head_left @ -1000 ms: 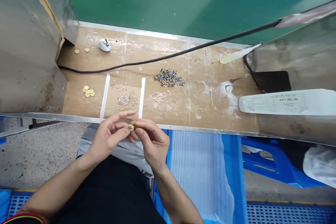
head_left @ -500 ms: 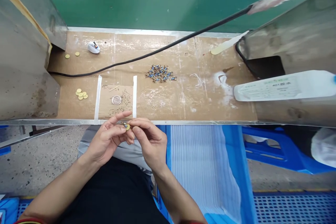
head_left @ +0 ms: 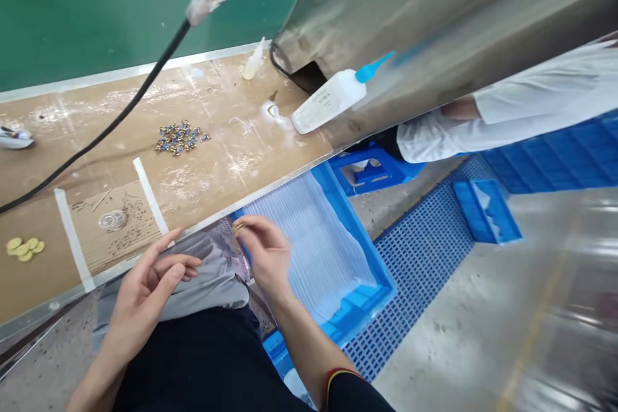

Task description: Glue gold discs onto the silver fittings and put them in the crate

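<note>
Right hand point(head_left: 268, 254) pinched closed on a small gold piece point(head_left: 237, 228) at the fingertips; left hand point(head_left: 145, 290) open and empty, nearby. Beyond the grip, a heap of blue-and-gold charms point(head_left: 179, 138) remaining; gold discs point(head_left: 23, 248) farther left.

Words you can read: none - the print is too small and fuzzy.
Where print shows: on the label point(head_left: 322, 105) of the white squeeze bottle point(head_left: 333, 100) with the blue tip.
What the print looks like: thin rows of tiny dark marks - no clear letters.
Numbers: none can be made out.
Brand: cannot tell.
</note>
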Motion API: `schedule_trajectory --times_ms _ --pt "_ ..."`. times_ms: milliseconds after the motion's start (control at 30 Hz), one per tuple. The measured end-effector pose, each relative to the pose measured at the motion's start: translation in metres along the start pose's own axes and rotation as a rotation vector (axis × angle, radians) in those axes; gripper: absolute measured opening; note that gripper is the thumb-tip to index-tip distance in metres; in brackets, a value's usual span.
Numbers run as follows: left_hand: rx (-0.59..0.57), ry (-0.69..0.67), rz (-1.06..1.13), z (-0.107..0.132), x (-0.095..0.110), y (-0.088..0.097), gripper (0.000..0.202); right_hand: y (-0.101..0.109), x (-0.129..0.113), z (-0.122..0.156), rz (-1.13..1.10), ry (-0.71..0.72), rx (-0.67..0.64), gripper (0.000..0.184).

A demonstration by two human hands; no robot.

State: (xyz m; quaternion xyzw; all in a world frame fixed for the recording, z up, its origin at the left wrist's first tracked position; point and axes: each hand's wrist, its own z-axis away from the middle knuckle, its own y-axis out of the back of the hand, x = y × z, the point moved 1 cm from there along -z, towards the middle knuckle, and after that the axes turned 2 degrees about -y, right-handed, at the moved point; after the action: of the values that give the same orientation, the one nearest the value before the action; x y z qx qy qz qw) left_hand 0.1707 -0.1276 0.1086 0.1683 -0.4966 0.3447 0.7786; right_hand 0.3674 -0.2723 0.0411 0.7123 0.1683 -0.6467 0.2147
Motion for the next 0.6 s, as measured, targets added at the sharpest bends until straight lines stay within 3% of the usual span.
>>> schedule_trajectory --times_ms 67,100,167,233,367,600 --pt "0.057 -0.015 -0.035 0.0 0.004 0.002 0.067 0.043 0.039 -0.022 0.075 -0.121 0.273 0.032" --pt "0.079 -0.02 -0.048 -0.001 0.004 0.005 0.066 0.064 0.06 -0.036 0.153 -0.188 0.337 0.042" --pt "0.109 -0.023 -0.072 -0.001 0.004 0.011 0.066 0.097 0.1 -0.067 0.224 -0.257 0.372 0.048" --pt "0.121 -0.022 -0.093 -0.002 0.003 0.016 0.066 0.117 0.135 -0.095 0.292 -0.321 0.351 0.045" --pt "0.131 -0.03 -0.105 -0.001 0.0 0.018 0.066 0.127 0.18 -0.132 0.439 -0.43 0.231 0.032" --pt "0.158 -0.011 -0.056 0.002 -0.001 0.012 0.064 0.124 0.213 -0.154 0.672 -0.536 0.116 0.032"
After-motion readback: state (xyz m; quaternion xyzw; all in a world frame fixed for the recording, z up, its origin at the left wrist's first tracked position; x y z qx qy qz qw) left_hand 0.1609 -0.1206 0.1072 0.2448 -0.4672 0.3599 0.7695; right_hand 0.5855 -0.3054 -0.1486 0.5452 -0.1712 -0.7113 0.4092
